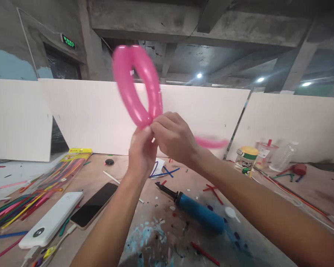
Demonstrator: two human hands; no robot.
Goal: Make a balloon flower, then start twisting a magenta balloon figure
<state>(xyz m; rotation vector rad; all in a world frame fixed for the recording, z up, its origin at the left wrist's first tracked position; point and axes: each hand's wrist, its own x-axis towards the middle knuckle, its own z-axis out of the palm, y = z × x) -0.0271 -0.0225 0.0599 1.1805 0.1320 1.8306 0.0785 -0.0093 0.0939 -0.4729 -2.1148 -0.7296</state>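
Observation:
A pink modelling balloon [153, 79] is bent into a tall loop that stands up above my hands. My left hand [143, 148] pinches the base of the loop from below. From the right, my right hand [174, 135] closes its fingers on the same joint, touching the left fingertips. Behind my right wrist a thin pink length [211, 142] sticks out sideways, blurred; its link to the loop is hidden by the hand. Below the hands a blue hand pump [200, 213] with a black nozzle lies on the table.
At left lie a white power bank [51, 219], a black phone [96, 205] and many coloured pipe cleaners [25, 202]. A jar with a yellow lid [246, 159] and a clear bottle [285, 156] stand at right. White boards [80, 115] close off the back. Scraps litter the tabletop.

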